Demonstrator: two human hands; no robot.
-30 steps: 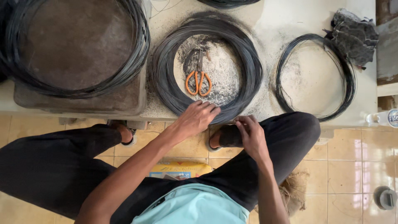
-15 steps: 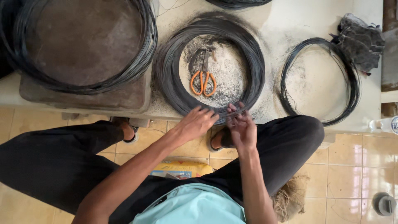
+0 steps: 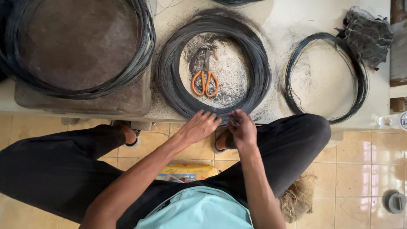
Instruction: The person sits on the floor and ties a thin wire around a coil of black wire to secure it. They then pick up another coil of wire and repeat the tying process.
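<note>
Left hand (image 3: 202, 125) flat, fingers spread on the wire coil (image 3: 169, 68); right hand (image 3: 242, 127) pinching its strands.

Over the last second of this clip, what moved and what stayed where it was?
The right hand moved up from the lap to the near edge of the middle wire coil and now pinches strands beside the left hand, which stayed on that edge. The orange-handled scissors inside the coil, the thin coil at right and the large coil at left did not move.
</note>
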